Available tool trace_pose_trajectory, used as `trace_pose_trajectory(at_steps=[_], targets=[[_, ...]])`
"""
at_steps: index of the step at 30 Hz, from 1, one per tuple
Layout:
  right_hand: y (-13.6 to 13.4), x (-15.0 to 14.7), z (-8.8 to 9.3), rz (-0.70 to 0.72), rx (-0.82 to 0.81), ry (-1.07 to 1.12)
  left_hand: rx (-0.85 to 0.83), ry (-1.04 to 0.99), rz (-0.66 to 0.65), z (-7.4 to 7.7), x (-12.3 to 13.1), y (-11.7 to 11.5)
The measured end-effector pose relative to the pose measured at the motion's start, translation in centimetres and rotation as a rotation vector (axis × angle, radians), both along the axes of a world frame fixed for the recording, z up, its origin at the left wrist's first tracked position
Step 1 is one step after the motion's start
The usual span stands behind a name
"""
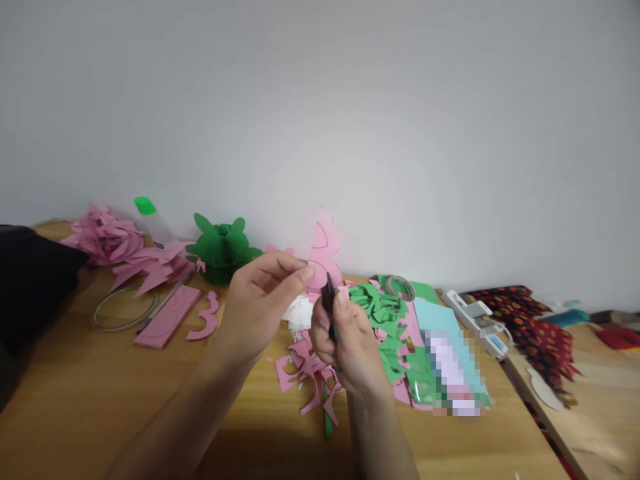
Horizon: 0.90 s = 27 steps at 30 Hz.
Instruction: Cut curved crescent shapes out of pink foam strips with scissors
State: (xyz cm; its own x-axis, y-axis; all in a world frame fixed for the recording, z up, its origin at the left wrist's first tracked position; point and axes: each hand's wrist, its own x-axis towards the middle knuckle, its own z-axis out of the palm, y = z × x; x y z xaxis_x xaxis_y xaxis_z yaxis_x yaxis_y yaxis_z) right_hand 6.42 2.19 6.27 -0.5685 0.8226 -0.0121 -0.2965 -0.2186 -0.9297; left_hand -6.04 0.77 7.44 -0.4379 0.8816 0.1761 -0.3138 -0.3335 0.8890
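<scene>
Between thumb and fingers, my left hand (pixel 257 300) pinches the edge of a pink paper piece (pixel 325 243) marked with dark curved lines. The paper stands upright in front of the wall, its right side cut into a wavy outline. My right hand (pixel 353 333) is closed round a pair of dark-handled scissors (pixel 329 297). Their blades point up at the lower part of the pink paper; my fingers hide most of the handles. Beneath my hands lie pink paper scraps (pixel 305 363), a white pile (pixel 299 313) and green paper scraps (pixel 383 303).
To the left are a folded pink strip (pixel 169 317), a wavy pink cutout (pixel 205 317), a wire ring (pixel 95 320) and pink paper heaps (pixel 105 233). A green honeycomb paper figure (pixel 223 247) stands by the wall. On the right are a tape roll (pixel 400 288), blue paper (pixel 435 315) and a power strip (pixel 477 323).
</scene>
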Motion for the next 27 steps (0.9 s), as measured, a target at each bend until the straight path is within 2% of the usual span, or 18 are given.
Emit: trace_pose_trajectory(at_steps=[8,27], targets=[[-0.02,-0.01,0.09,-0.019,-0.001,-0.006,-0.006,0.069,-0.013,-0.06,0.02,-0.06],[0.06,0.04,0.00,0.012,-0.006,0.034,-0.023,-0.045,-0.011,0.09,0.19,-0.03]])
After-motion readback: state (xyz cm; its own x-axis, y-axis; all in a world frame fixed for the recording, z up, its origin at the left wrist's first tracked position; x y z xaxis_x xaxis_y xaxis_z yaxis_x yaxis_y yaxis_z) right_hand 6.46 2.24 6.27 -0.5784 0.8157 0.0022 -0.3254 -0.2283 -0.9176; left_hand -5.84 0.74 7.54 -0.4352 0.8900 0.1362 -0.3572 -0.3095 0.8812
